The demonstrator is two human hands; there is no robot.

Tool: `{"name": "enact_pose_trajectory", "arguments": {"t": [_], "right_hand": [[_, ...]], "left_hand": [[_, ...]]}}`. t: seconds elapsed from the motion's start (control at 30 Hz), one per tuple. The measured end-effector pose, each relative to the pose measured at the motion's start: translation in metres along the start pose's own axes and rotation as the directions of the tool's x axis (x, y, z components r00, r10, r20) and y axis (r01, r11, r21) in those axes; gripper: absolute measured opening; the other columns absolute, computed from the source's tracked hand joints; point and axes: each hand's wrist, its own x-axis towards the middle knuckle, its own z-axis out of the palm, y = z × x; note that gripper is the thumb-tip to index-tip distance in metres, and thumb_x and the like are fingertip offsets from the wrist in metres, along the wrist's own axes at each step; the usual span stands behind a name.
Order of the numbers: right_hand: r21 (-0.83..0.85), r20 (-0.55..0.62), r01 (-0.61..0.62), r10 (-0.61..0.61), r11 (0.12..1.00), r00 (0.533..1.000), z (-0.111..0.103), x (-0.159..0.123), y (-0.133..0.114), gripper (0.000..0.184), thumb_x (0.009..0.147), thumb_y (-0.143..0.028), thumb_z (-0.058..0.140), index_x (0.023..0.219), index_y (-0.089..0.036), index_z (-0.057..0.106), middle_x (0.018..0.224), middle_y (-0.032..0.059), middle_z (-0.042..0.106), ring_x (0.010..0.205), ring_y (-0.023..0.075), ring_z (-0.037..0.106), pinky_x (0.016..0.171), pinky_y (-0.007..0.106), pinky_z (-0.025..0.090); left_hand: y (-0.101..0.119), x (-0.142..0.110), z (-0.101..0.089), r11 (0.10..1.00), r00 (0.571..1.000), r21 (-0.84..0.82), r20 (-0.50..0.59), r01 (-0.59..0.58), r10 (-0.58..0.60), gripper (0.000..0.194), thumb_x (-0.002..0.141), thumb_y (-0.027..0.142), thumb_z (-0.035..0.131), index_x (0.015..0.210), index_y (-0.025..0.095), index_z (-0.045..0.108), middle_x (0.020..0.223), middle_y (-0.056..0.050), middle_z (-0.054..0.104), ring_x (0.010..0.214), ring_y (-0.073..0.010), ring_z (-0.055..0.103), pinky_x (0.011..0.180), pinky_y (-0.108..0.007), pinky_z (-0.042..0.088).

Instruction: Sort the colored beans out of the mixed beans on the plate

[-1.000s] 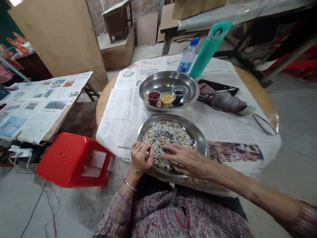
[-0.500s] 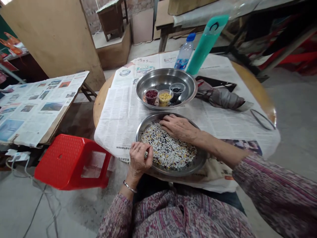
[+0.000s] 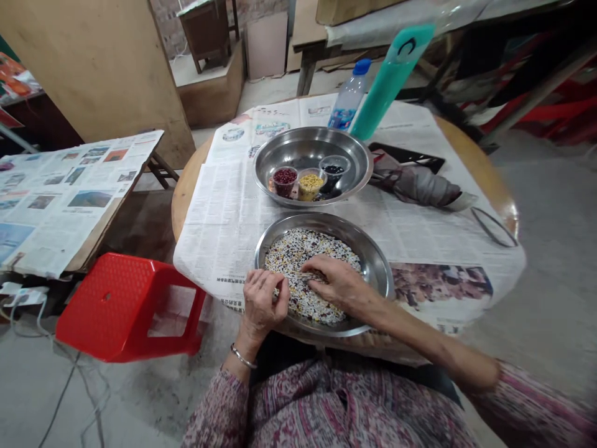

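A steel basin [image 3: 380,274] near me holds a spread of white grains [image 3: 321,242] mixed with black, yellow and dark red beans. Over its near left rim, my left hand [image 3: 263,298] is closed with fingers curled to the thumb; whatever it holds is hidden. My right hand [image 3: 333,283] reaches into the basin, its fingers and thumb curled around some of the grain mix. Behind stands a second steel basin [image 3: 289,143] with three clear cups inside: one of red beans [image 3: 285,179], one of yellow beans [image 3: 310,185], one of black beans [image 3: 333,171].
Newspaper [image 3: 219,211] covers the round table. A water bottle [image 3: 347,99], a teal holder [image 3: 392,81] and a folded grey umbrella [image 3: 424,183] lie toward the back and right. A red stool [image 3: 107,298] stands at left, beside a newspaper-covered table [image 3: 79,199].
My right hand has moved from the basin's far side toward me, and its fingers have curled into the grains. The left hand stays closed at the rim.
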Motion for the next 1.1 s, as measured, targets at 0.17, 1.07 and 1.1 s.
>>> {"name": "enact_pose_trajectory", "arguments": {"t": [0.17,1.07,1.1], "right_hand": [[0.128,0.03,0.075,-0.08,0.989,0.996,0.003,0.026,-0.013,0.024,0.089,-0.018,0.055,0.106,-0.021,0.07,0.099,0.0062,0.074,0.088,0.0193,0.069,0.083,0.036,0.055],[-0.232,0.172,0.243,-0.206,0.942,0.963,-0.017,-0.002,0.002,0.029,0.093,-0.012,0.048,0.108,-0.022,0.07,0.103,0.0082,0.071,0.097,0.0205,0.066,0.08,0.032,0.054],[-0.288,0.107,0.196,-0.172,0.937,0.979,-0.018,0.003,0.005,0.028,0.095,-0.014,0.047,0.109,-0.022,0.07,0.106,0.0091,0.07,0.101,0.0216,0.065,0.083,0.034,0.054]], "left_hand": [[0.0,0.0,0.0,1.0,1.0,0.006,-0.011,-0.003,0.003,0.009,0.095,0.014,0.054,0.088,0.018,0.059,0.073,-0.003,0.066,0.07,-0.0169,0.059,0.072,-0.032,0.041],[0.001,0.0,0.0,1.0,1.0,0.02,-0.006,0.006,-0.006,0.012,0.097,0.017,0.053,0.086,0.018,0.059,0.07,-0.002,0.064,0.068,-0.0159,0.058,0.071,-0.032,0.042],[0.001,-0.001,0.0,1.0,1.0,0.018,-0.006,0.006,-0.006,0.012,0.096,0.017,0.054,0.086,0.018,0.059,0.071,-0.002,0.064,0.068,-0.016,0.058,0.071,-0.032,0.042]]}}
